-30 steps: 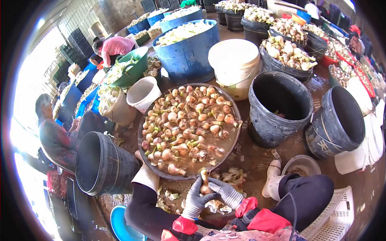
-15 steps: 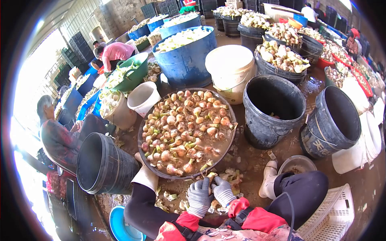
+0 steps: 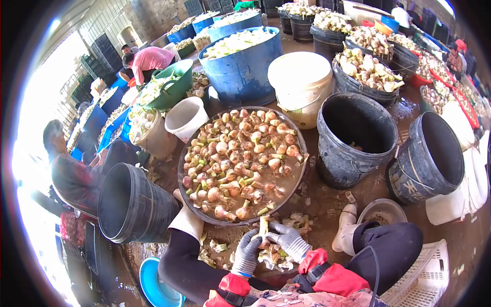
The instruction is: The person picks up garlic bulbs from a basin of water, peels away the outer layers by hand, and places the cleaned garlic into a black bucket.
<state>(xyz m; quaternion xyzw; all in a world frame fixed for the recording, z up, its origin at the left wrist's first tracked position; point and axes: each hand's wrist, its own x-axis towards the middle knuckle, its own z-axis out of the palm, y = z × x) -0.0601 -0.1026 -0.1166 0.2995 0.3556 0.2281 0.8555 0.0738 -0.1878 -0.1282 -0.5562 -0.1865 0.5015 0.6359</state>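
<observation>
In grey-and-white striped gloves, both my hands meet just below the front rim of a wide dark tub (image 3: pixel 180 176). My left hand (image 3: pixel 247 255) closes round a garlic bulb (image 3: pixel 263 231), whose pale stem points up toward the tub. From the other side my right hand (image 3: pixel 289 240) pinches the same bulb with its fingers and thumb. Many garlic bulbs (image 3: pixel 232 153) with cut stems lie in muddy water in the tub. Peeled skins (image 3: pixel 273 258) are scattered on the wet floor beneath my hands.
A dark bucket (image 3: pixel 135 204) tilts by my left leg. More dark buckets (image 3: pixel 355 140) and a white lidded bucket (image 3: pixel 300 89) stand beyond and right of the tub. A blue basin (image 3: pixel 153 286) and a white plastic crate (image 3: pixel 419 273) flank me. A person (image 3: pixel 76 171) sits at left.
My hands have tipped the garlic bulb so its stem now stands up between them. My right hand has shifted slightly right and up, and the whole view has turned a little.
</observation>
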